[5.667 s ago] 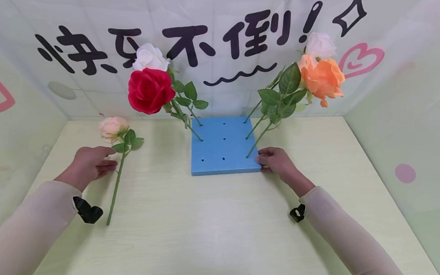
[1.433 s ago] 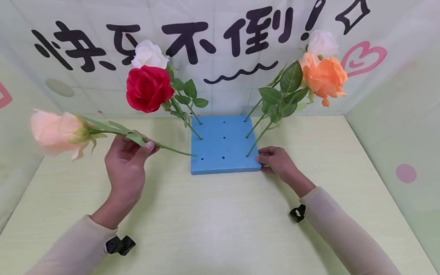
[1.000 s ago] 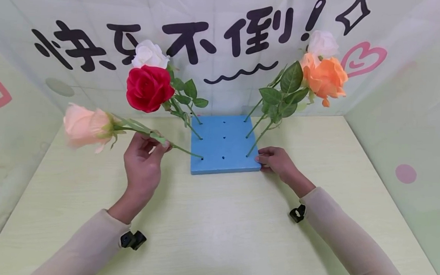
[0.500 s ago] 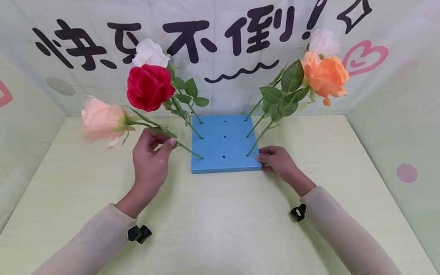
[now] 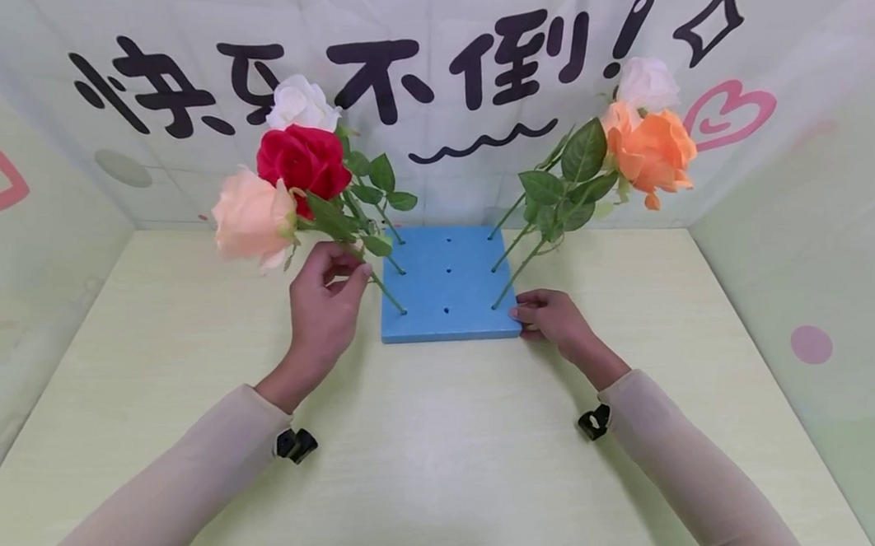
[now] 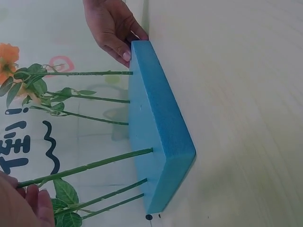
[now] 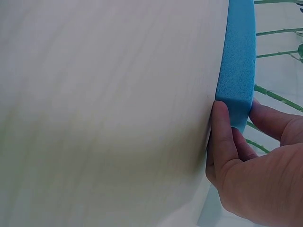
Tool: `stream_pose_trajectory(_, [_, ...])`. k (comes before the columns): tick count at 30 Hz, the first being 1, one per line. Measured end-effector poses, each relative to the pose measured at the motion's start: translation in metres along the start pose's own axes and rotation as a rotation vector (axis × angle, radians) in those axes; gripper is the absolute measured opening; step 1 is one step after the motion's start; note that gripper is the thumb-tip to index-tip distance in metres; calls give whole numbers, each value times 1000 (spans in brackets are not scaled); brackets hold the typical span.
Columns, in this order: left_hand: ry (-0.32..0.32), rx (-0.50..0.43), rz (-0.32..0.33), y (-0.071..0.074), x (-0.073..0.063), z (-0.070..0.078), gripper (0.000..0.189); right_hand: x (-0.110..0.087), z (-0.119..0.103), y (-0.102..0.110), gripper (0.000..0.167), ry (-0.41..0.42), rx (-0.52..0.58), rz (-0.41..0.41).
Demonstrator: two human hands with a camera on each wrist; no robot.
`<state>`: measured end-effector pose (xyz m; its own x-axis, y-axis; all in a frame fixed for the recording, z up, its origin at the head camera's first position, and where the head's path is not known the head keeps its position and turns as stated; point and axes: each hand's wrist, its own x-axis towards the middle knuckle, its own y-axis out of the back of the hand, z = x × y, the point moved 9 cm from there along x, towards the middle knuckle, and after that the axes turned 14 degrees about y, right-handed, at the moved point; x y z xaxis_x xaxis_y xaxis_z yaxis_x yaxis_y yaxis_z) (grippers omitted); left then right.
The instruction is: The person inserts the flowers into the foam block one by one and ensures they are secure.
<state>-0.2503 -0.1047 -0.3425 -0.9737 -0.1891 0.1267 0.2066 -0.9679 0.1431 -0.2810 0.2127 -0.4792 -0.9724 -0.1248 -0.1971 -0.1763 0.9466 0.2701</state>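
A pale pink rose (image 5: 253, 218) leans left, its stem end in the front-left hole of the blue foam board (image 5: 444, 294). My left hand (image 5: 324, 308) pinches that rose's stem (image 6: 94, 165) between thumb and fingers, partway up from the board. At the front-right corner, my right hand (image 5: 554, 319) grips the board's edge, thumb on top and fingers at the side and lower edge; the right wrist view shows the same hold on the foam edge (image 7: 238, 61). Behind the pink rose, a red rose (image 5: 305, 163) and a white rose (image 5: 305, 104) stand in the left holes.
Along the board's right side stand an orange rose (image 5: 653, 151), a paler peach one and a light pink rose (image 5: 646, 84), all leaning right. The middle column of holes (image 5: 446, 311) holds no stems. A printed backdrop (image 5: 442, 182) rises behind the pale wooden table (image 5: 444, 438).
My left hand picked up the pink rose from the table, brought its stem into the front-left hole, then swung right, tilting the rose more upright. My right hand stays at the board's corner.
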Motion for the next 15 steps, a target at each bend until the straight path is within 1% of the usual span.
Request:
stream_pose_trajectory(3, [2,25,7,-1,2,-2,19,0,1,-1,45,4,3,-3])
stream_pose_trajectory(9, [8,16,17,3,5,-3,20,1,1,-2,45,5,-4,-3])
stream_pose_trajectory(12, [21,35,-1,5,4,-5,23,1,1,-3,45,4,-6,-15])
stream_pose_trajectory(15, [35,79,-39,6,4,-5,28,1,0,-3,45,7,-11,-36])
